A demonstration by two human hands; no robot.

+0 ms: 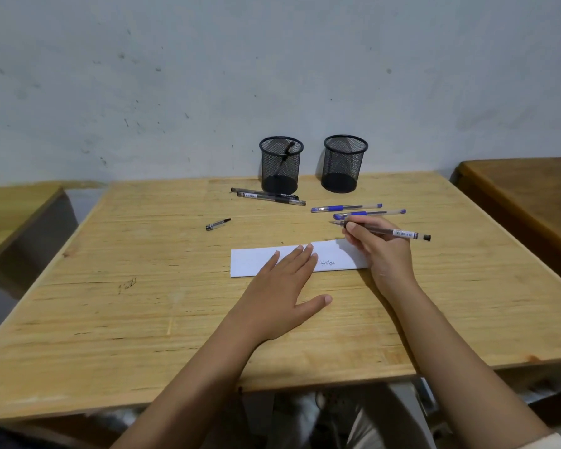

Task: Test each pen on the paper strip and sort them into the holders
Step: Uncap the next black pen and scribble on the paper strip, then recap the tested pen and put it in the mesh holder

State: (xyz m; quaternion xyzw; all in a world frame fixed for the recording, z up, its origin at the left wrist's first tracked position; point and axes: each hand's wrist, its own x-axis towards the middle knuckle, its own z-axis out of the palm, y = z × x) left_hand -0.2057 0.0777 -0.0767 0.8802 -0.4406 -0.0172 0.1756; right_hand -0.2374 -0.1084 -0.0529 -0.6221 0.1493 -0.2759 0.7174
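A white paper strip (pixel 250 262) lies in the middle of the wooden table (pixel 143 303), with small scribbles near its centre. My left hand (pixel 280 288) rests flat on it, fingers apart. My right hand (pixel 382 251) grips an uncapped black pen (pixel 402 234), held level above the strip's right end, tip pointing left. A loose black cap (pixel 217 224) lies to the left. Two black pens (pixel 268 195) lie in front of the left mesh holder (pixel 280 165), which has one pen inside. Two blue pens (pixel 347 208) lie in front of the right mesh holder (pixel 344 163), which looks empty.
A grey wall stands right behind the holders. Another wooden table (pixel 525 196) is at the right, and a third one (pixel 10 205) at the left. The table's near edge runs just above my knees.
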